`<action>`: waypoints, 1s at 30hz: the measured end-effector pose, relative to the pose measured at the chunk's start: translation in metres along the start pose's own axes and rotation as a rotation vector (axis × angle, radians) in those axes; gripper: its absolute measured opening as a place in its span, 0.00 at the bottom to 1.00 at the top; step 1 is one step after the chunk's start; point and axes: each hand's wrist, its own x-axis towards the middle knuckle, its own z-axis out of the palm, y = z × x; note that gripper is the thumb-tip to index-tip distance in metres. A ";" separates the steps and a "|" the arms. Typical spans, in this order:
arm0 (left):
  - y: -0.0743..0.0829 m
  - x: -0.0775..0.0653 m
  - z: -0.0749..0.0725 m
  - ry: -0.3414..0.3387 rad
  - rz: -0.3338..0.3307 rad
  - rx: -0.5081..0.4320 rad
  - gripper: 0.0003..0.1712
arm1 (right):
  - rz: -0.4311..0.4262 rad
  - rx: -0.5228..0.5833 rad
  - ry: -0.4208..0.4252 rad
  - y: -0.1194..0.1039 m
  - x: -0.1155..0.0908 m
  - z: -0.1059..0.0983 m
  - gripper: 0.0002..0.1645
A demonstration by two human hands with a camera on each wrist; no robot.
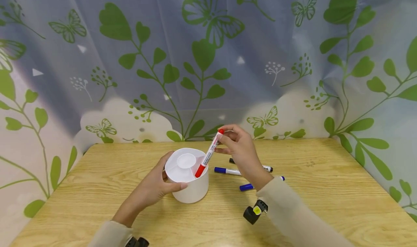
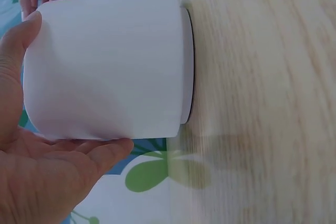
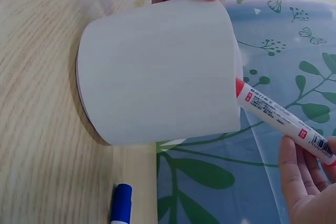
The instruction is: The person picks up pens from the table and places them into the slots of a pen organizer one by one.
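Note:
A white round pen holder [image 1: 190, 193] with inner compartments stands upright on the table. My left hand [image 1: 153, 187] grips it from the left, with the thumb at the near rim and the fingers round the far side. In my right hand [image 1: 244, 153] a red-capped whiteboard marker [image 1: 211, 151] is pinched near its upper end. The marker slants down to the left, its red cap inside the holder's right-hand compartment, just within the rim. From the right wrist view, the marker's cap [image 3: 239, 86] is partly hidden behind the holder's rim.
Right of the holder lie a blue marker [image 1: 228, 171], a second blue marker [image 1: 246, 187] and a black marker [image 1: 268, 168], partly covered by my right hand and forearm. The wooden table [image 1: 97, 189] ends at a leaf-printed curtain [image 1: 254, 84] behind.

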 end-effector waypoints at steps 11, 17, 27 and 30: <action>0.000 0.000 -0.002 -0.032 0.019 -0.019 0.61 | 0.036 -0.039 -0.007 0.013 0.004 0.008 0.15; -0.002 0.003 0.003 -0.012 0.064 -0.009 0.62 | 0.021 -0.058 -0.033 0.017 0.002 0.011 0.14; 0.002 0.003 0.014 0.101 -0.006 -0.009 0.69 | 0.001 -0.147 -0.049 0.024 -0.001 0.018 0.14; 0.001 0.004 0.015 0.122 -0.026 0.000 0.68 | 0.006 -0.190 -0.035 0.027 -0.002 0.020 0.13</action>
